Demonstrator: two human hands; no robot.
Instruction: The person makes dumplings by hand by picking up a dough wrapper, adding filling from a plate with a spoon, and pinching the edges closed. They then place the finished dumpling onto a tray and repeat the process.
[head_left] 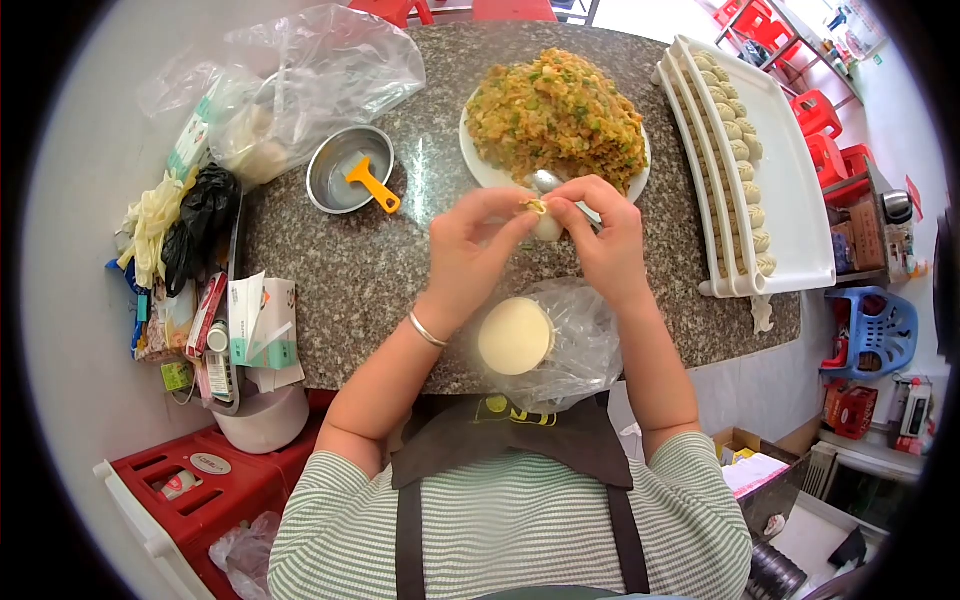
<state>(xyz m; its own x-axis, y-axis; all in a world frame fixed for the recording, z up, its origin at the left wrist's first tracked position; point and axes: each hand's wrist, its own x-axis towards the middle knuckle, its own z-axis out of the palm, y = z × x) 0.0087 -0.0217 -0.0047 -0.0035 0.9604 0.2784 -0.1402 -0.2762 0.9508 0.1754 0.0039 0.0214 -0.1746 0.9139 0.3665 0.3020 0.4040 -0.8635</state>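
- A small dumpling (547,228) is being held over the desk (340,300), between the fingertips of the left hand (488,228) and the right hand (597,225).
- Both hands are being clamped lightly on the dough, with thumbs and forefingers nearly meeting; a little filling seems to be showing at its upper edge.
- A spoon (544,181) is being seen beside the right hand's fingers; whether it is being gripped there cannot be told for certain.
- Light weight and a soft, stretchy skin are being judged likely; tearing is being risked under a hard squeeze, and slipping where the edge is being wetted by filling.
- The rim is being judged the best place for pinching, with the rounded belly being supported only loosely.
- Beyond the hands, a heap of filling (560,110) is being carried by a plate (478,165); nearer the body, round wrappers (516,336) are lying on a plastic bag (585,350).
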